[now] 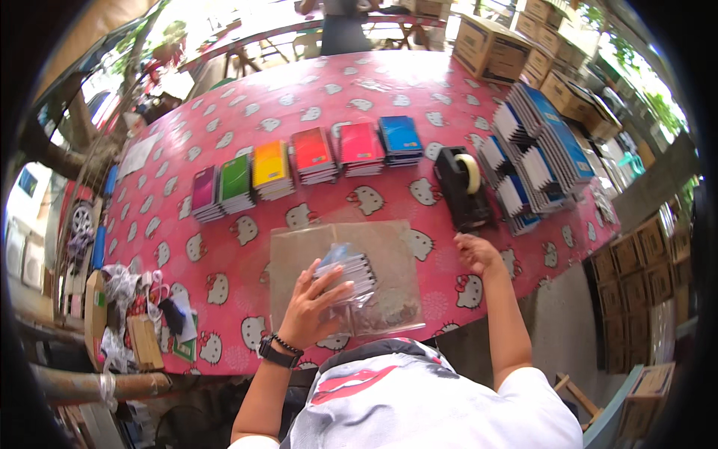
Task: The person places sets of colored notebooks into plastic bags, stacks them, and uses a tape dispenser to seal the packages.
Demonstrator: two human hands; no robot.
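A small stack of spiral notebooks (351, 275), loosely wrapped in clear plastic, lies on a grey-brown board (396, 262) near the table's front edge. My left hand (310, 299), wearing a dark watch and a beaded bracelet, rests on the stack's left side with its fingers spread. My right hand (480, 253) is right of the board, just below the front of a black tape dispenser (455, 187). Its fingertips are pinched together; whatever they hold is too small to tell. A pale roll of tape (470, 173) sits in the dispenser.
Six colour-sorted notebook stacks, including a yellow stack (272, 166), stand in an arc beyond the board. Larger piles of blue notebooks (557, 142) rise at the right. Plastic scraps (123, 288) clutter the left front corner. Cardboard boxes (490, 49) stand at the far right.
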